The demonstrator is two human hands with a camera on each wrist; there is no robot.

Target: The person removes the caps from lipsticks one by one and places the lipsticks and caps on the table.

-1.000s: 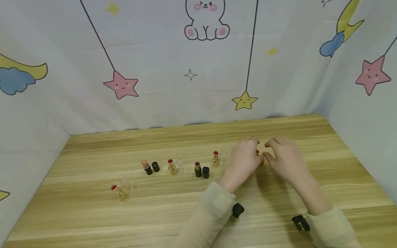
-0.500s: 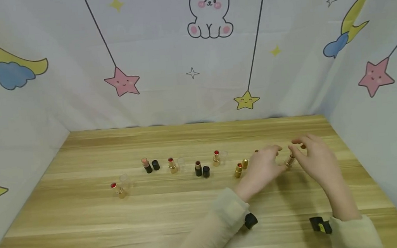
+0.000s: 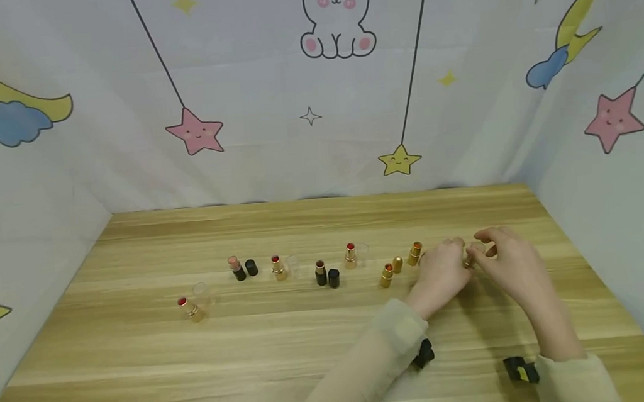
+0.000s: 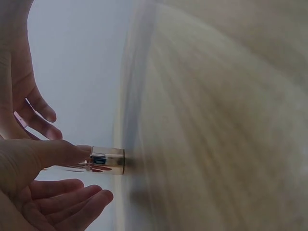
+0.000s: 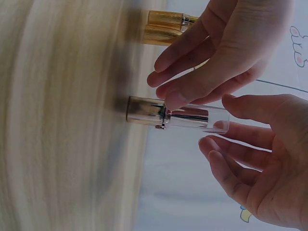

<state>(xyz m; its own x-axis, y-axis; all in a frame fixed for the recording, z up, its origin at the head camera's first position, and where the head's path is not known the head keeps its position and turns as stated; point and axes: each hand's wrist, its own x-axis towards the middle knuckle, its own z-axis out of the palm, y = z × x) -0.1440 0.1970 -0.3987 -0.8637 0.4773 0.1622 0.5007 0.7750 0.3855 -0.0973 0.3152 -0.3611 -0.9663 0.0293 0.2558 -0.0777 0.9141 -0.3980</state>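
Observation:
A lipstick (image 5: 144, 110) with a shiny gold base and a clear cap (image 5: 219, 122) over its upper part stands upright at the right end of the row. My left hand (image 3: 443, 270) pinches it around the middle; the left wrist view shows the thumb against the lipstick base (image 4: 108, 161). From the other side, my right hand (image 3: 514, 261) pinches the top of the clear cap between thumb and fingers. In the head view both hands mostly cover this lipstick. Close by on the left are two uncapped gold lipsticks, one nearer (image 3: 386, 276) and one farther (image 3: 415, 253).
Further left stand several uncapped lipsticks, such as a black one (image 3: 321, 273) and a red one (image 3: 350, 256), with caps beside them. A gold cap (image 3: 397, 264) is near the left hand. A lipstick (image 3: 190, 309) leans at far left. White printed cloth (image 3: 262, 168) backs the wooden table (image 3: 227, 372).
Both hands have moved right, away from the gold lipsticks, which now show, to the clear-capped lipstick. Since half a second ago the left hand has shifted slightly right, and the hands are closer together.

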